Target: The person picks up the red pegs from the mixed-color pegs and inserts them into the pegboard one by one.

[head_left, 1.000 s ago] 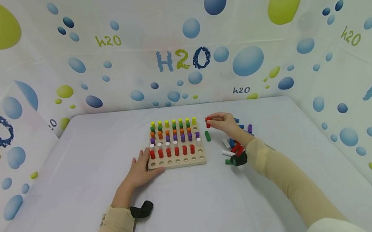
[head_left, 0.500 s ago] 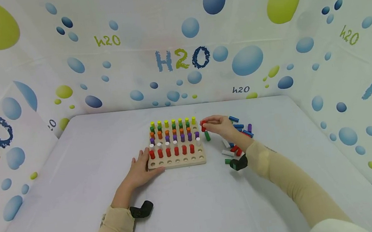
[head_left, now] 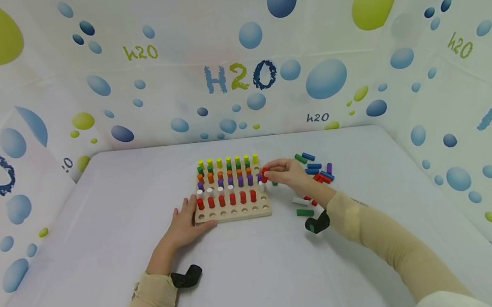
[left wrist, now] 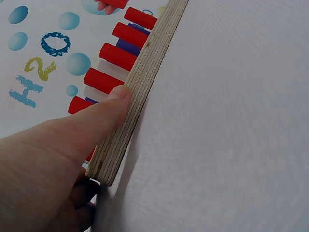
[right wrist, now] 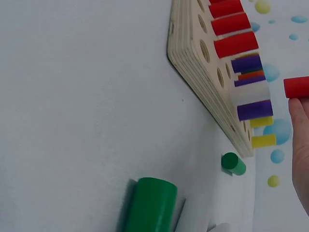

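Note:
A wooden pegboard [head_left: 230, 218] holds rows of upright pegs: yellow at the back, then green, orange, purple, white and red, with bare holes along the front row. My left hand [head_left: 183, 227] grips its front left corner, the thumb [left wrist: 108, 106] lying against the layered edge and the fingers at the left side. Between thumb and fingertips, my right hand [head_left: 293, 174] pinches a red peg [head_left: 264, 175] upright over the board's right side. In the right wrist view this red peg [right wrist: 296, 87] is apart from the board, and the hand [right wrist: 301, 150] is partly cut off.
Loose pegs lie right of the board, partly under the right forearm: several blue ones [head_left: 314, 166], red ones [head_left: 321, 178], a white one [head_left: 300, 201], a purple one [head_left: 329, 168] and a green one [head_left: 305, 212]. Another green peg [right wrist: 233, 164] is close by the board's right edge.
My right hand has carried the red peg leftward and slightly nearer, from beyond the board's right edge to above it. My left hand keeps its place at the corner.

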A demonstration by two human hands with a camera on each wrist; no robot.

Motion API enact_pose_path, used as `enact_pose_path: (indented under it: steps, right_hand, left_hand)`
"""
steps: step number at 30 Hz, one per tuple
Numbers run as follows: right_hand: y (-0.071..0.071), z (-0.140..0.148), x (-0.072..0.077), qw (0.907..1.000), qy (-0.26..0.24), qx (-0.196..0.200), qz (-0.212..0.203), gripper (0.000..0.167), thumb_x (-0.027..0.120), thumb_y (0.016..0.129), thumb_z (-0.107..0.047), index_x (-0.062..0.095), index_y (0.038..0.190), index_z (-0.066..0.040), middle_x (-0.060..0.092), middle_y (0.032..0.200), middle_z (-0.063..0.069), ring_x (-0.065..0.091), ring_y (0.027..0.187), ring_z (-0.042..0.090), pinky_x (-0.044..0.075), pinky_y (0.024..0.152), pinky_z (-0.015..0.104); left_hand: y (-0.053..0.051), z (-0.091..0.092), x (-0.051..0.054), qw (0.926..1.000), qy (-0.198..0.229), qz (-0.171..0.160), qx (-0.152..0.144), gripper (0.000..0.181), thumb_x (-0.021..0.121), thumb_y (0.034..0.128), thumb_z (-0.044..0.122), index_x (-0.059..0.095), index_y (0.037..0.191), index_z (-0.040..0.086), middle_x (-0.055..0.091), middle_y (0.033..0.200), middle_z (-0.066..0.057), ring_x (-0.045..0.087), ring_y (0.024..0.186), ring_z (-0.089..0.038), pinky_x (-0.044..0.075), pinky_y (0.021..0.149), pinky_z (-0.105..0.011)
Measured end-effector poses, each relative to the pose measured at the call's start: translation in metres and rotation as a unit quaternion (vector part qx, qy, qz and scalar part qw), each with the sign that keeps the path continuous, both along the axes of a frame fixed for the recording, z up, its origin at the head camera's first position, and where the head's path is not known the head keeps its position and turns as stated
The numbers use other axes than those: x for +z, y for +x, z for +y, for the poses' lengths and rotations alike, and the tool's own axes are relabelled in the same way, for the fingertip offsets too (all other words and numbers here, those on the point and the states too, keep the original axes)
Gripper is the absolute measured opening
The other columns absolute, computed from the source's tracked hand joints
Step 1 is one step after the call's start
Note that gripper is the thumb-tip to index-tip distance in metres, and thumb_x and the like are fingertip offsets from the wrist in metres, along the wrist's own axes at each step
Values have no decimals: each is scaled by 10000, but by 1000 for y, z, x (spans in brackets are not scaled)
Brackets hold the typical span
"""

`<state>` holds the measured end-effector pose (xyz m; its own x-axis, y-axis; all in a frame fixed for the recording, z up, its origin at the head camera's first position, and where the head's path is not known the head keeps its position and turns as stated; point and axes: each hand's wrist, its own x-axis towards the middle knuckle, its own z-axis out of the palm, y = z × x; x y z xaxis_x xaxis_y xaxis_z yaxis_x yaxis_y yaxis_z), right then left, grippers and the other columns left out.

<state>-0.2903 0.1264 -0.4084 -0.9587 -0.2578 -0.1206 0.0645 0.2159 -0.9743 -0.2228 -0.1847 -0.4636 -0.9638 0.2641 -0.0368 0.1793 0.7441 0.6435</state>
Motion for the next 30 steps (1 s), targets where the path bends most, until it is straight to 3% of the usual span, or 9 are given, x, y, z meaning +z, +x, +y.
enact_pose_path:
  steps: [7,30]
  right_hand:
    - [5,0,-5,9991,-193,386,-30,300,644,865,-171,594,1124,-28,647,1104,92,609,989,194,475,884,321]
    - [13,0,-28,9984,5,558,-70,297,672,841,-163,627,1104,-32,668,1046,75,609,950,170,474,883,296]
  left_hand:
    - [1,0,1,10000,21,7,-7,1020,630,794,520,83,1441,-48,134,1484,-237,17,1372,-372,-64,1071,-534]
    - [1,0,0,10000,47,62,-40,1003,635,801,496,93,1437,-57,149,1476,-249,27,1365,-393,-57,1066,-549]
